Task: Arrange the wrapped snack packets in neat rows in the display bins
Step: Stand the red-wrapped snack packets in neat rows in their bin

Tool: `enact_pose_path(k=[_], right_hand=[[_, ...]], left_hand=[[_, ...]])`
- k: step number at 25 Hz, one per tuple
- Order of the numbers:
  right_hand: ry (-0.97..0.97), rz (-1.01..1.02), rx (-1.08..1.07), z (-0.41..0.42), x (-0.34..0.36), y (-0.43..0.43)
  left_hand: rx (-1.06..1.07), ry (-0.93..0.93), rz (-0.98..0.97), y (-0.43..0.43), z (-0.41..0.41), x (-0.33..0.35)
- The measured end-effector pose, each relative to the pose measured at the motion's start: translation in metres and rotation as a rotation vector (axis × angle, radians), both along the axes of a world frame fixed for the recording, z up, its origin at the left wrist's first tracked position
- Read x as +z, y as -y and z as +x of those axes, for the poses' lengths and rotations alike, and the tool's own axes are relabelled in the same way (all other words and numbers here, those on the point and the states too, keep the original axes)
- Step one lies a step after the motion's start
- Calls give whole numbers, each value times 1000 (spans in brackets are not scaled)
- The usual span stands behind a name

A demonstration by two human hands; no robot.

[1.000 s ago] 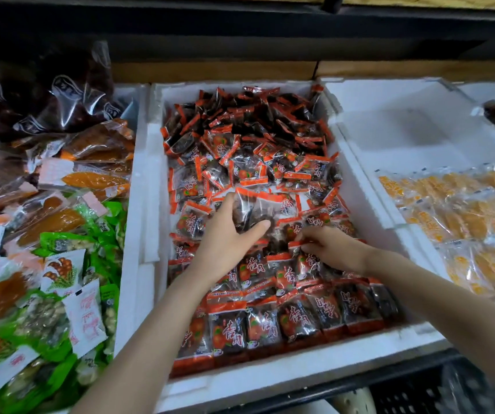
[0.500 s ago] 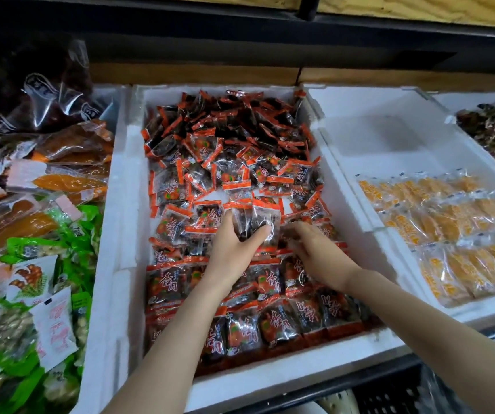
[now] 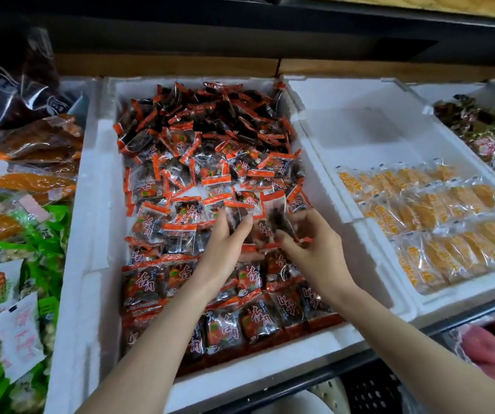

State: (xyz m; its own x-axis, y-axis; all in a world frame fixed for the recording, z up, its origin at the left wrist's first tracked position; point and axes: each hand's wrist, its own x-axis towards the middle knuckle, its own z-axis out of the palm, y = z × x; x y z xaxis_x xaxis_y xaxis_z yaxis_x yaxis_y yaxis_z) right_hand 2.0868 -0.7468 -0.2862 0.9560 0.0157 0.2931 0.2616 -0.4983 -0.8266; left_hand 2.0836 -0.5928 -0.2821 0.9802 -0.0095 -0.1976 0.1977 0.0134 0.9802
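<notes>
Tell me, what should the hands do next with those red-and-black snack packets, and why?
Probably lay the packet that the right hand pinches flat just behind the neat rows at the near end of the white foam bin. The left hand grips a second packet beside it, and the loose heap behind is unsorted, so the next row likely begins there.

Glossy clear-plastic snack packets (image 3: 207, 174) fill a matt, grainy white foam bin (image 3: 90, 222); raw plywood (image 3: 419, 3) at one o'clock.
</notes>
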Motion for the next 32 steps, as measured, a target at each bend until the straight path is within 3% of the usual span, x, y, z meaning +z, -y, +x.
enact_pose_path(k=[3, 6, 8, 14, 17, 20, 23, 27, 32], right_hand=[[206, -305, 124, -6, -5, -3], [193, -448, 266, -7, -10, -2], [107, -366, 321, -8, -7, 2], [290, -451, 326, -11, -6, 20], [313, -424, 331, -15, 0, 28], [263, -428, 178, -6, 13, 45], [224, -715, 45, 12, 17, 70], [296, -1228, 187, 25, -3, 85], [225, -1509, 281, 21, -5, 83]], left_hand=[[-63, 0, -266, 6, -6, 7], [55, -9, -182, 0, 1, 3], [85, -45, -143, -3, 4, 4], [-151, -132, -335, 2, -1, 10], [-234, -113, -203, 4, -5, 9], [-173, -68, -126, 5, -5, 6], [-129, -21, -98, 3, -2, 5], [-141, 10, -3, 2, 0, 2], [-125, 87, 103, 3, -4, 3]])
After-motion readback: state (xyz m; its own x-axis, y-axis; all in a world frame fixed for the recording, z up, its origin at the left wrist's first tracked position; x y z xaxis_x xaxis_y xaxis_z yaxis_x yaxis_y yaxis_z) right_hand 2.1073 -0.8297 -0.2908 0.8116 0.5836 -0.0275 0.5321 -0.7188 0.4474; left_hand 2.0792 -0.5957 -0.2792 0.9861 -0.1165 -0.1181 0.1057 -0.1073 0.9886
